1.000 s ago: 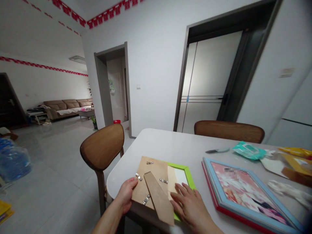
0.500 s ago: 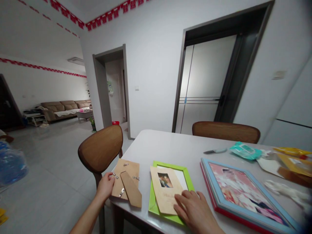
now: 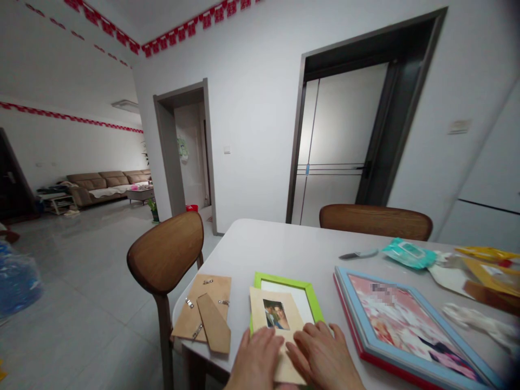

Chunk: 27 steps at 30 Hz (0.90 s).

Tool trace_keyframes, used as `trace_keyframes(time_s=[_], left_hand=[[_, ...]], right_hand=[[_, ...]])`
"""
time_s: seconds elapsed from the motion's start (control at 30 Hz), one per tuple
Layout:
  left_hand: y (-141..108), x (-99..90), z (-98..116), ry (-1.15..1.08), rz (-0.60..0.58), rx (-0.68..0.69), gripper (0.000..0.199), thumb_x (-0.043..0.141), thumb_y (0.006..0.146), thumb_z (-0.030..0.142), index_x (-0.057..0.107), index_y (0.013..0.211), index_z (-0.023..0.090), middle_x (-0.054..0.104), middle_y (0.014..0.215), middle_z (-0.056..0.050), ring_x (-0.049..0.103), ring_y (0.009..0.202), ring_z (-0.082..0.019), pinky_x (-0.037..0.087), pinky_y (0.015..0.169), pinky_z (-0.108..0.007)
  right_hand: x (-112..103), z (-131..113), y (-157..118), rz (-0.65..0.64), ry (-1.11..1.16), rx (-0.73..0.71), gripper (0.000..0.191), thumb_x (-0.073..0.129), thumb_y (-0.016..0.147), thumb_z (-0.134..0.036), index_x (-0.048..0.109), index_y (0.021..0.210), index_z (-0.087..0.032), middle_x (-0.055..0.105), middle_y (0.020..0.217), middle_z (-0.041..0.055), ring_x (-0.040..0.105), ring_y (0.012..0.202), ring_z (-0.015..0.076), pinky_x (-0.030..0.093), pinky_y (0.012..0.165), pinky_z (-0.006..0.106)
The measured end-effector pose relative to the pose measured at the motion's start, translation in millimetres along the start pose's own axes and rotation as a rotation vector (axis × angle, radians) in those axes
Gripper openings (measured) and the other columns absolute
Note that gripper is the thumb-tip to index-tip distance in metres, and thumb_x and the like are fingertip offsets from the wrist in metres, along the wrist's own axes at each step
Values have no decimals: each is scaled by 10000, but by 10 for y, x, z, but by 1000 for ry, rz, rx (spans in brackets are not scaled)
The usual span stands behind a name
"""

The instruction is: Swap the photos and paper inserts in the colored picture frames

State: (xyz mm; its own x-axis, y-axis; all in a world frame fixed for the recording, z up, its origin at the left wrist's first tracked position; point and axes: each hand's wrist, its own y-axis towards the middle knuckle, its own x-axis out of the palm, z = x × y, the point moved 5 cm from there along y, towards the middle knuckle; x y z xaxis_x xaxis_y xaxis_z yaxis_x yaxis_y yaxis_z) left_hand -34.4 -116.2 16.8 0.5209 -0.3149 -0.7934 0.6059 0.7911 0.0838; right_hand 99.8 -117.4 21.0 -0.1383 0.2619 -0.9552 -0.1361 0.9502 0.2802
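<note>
A cream card (image 3: 289, 314) with a small photo of two people lies on a green frame (image 3: 311, 298) near the table's front edge. My left hand (image 3: 258, 357) rests on the card's lower left part, fingers stretched out. On its lower right side lies my right hand (image 3: 320, 352), with its fingers spread over card and frame. Left of the frame is a brown backing board (image 3: 217, 287) with metal clips and a stand leg, untouched by either hand.
At the right, a blue frame with a pink picture (image 3: 406, 325) lies on a red one. Behind it are a knife (image 3: 357, 254), a teal wipes pack (image 3: 409, 253), yellow packaging (image 3: 487, 271) and a white glove (image 3: 475, 319). Wooden chairs (image 3: 166, 252) stand beside the table.
My left hand has left the backing board and moved right onto the card. The card has shifted slightly toward me. The board sits a little further left and nearer.
</note>
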Motion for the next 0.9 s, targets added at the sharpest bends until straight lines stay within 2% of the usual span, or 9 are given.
trace_keyframes(time_s=[0.1, 0.17, 0.27, 0.4, 0.57, 0.63, 0.7, 0.8, 0.9], left_hand=[[96, 173, 190, 25, -134, 30, 503, 572, 655, 237, 453, 1138, 161, 474, 1190, -161, 371, 1132, -315, 174, 962, -505], [152, 139, 197, 59, -122, 49, 418, 538, 677, 207, 487, 1091, 182, 510, 1150, -138, 404, 1104, -298, 208, 949, -494], [238, 29, 162, 84, -50, 93, 315, 489, 727, 247, 519, 1037, 199, 519, 1136, -113, 414, 1090, -281, 211, 948, -486], [355, 50, 148, 108, 8, 102, 346, 493, 732, 340, 538, 1018, 150, 487, 1161, -139, 395, 1096, -301, 240, 944, -458], [392, 214, 220, 76, 0, 126, 346, 534, 696, 289, 557, 993, 113, 493, 1150, -148, 398, 1091, -296, 272, 946, -395], [367, 207, 237, 15, 10, 125, 374, 536, 699, 296, 540, 1028, 116, 451, 1206, -144, 365, 1126, -290, 246, 967, -389], [340, 158, 247, -72, 50, 122, 427, 542, 702, 319, 504, 1085, 135, 418, 1245, -123, 351, 1142, -271, 244, 974, -372], [330, 99, 265, -205, 119, 97, 614, 599, 655, 378, 410, 1190, 144, 360, 1290, -109, 305, 1171, -264, 230, 987, -361], [355, 67, 322, -297, 201, 66, 749, 619, 634, 373, 303, 1264, 119, 239, 1353, -115, 192, 1223, -276, 152, 1019, -371]], right_hand=[[7, 52, -56, -29, 37, -3, 291, 360, 790, -302, 623, 685, -238, 620, 717, 43, 506, 774, 216, 246, 787, 404], [19, 158, -63, 7, 63, 32, 260, 374, 779, -297, 622, 836, -245, 622, 836, 54, 510, 826, 221, 273, 794, 388], [78, 374, -15, 74, 80, 139, 358, 404, 743, -284, 543, 1047, -155, 553, 1030, 118, 490, 927, 234, 325, 797, 340], [206, 563, 101, 20, 117, 282, 420, 380, 725, -226, 457, 1102, -56, 568, 924, 150, 536, 851, 220, 377, 738, 301], [181, 632, 191, -3, 272, 365, 466, 385, 651, -135, 410, 1105, -35, 603, 837, 140, 570, 772, 215, 394, 696, 300], [167, 675, 175, -7, 457, 468, 536, 393, 653, -172, 342, 1162, -14, 617, 782, 127, 582, 715, 210, 411, 673, 306], [181, 667, 142, -51, 786, 565, 551, 371, 684, -239, 313, 1187, -21, 626, 717, 97, 591, 638, 197, 434, 615, 299], [110, 508, 134, -107, 1256, 562, 447, 349, 705, -309, 457, 1073, -79, 635, 684, 71, 599, 596, 182, 449, 556, 278], [-63, 350, 168, -81, 1473, 539, 344, 426, 676, -333, 545, 915, -115, 633, 660, 55, 593, 574, 170, 448, 538, 264]])
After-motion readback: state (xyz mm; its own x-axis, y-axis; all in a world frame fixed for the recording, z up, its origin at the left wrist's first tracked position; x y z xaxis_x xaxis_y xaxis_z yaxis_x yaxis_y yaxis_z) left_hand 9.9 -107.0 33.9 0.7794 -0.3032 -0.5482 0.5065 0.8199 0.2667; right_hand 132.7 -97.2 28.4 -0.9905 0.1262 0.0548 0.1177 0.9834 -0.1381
